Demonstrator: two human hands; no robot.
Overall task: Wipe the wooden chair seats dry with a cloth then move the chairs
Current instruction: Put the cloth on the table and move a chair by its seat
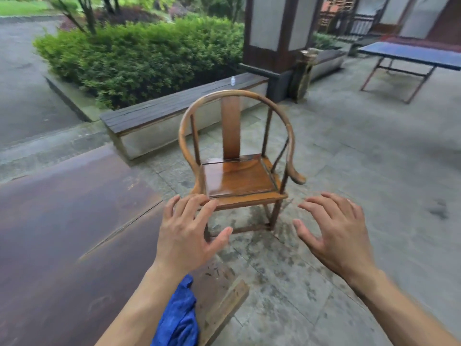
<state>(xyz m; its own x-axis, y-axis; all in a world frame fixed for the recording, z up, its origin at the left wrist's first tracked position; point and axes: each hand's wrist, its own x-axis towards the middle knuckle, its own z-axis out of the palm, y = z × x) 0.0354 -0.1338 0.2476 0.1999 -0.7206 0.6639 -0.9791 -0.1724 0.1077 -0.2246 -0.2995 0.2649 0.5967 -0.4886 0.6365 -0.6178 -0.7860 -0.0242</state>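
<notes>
Just beyond 2 hands, left (189, 231) and right (334, 233), spread, empty: chair (239, 176).

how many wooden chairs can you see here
1. The wooden chair stands on the stone paving just ahead of both open hands, in front of the low bench. Others may be out of frame.

Wooden chair (239, 176) stands on the damp stone paving (349, 171).
</notes>
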